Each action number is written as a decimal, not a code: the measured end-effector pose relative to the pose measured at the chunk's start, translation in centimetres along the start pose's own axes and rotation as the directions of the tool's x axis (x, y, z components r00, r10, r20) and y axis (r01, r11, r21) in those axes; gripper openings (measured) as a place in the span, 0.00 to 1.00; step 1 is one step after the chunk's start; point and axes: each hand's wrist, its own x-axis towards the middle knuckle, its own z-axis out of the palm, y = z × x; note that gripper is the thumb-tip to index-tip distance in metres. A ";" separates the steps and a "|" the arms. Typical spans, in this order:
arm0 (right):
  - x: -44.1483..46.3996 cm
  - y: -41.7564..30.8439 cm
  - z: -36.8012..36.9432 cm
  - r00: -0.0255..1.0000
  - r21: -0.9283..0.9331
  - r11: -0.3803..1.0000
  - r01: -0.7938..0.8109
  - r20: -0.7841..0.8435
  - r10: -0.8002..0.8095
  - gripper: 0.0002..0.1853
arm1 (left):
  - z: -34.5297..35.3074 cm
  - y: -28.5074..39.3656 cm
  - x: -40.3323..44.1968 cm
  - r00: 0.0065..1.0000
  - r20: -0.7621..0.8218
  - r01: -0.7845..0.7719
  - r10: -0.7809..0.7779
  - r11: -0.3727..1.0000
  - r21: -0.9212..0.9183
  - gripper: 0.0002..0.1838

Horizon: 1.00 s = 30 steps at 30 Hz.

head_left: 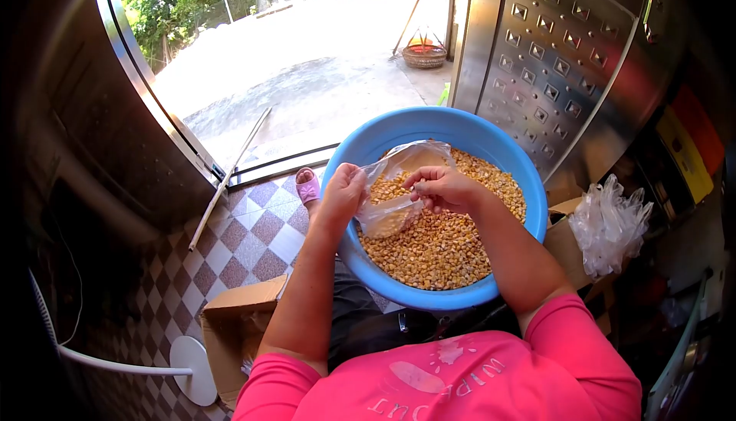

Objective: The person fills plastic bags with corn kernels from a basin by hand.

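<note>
Before us stands the tub [494, 131], with kernels [429, 260] in it. Over them, we have the plastic bag [387, 218] between our left hand [349, 187] and our right hand [445, 189]. A carton [238, 298] sits to our left (a round base [193, 370] just beyond it), a bag bundle [611, 225] right of the tub. Ahead on the left, a pole [230, 179] lies across the threshold; outside, beyond the tub, rests a basket [424, 57].
</note>
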 end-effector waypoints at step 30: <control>0.4 4.6 7.9 0.849 -0.960 0.274 0.056 0.190 0.493 0.20 | 0.2 0.5 -0.3 0.999 -0.017 0.031 -0.031 0.999 0.007 0.08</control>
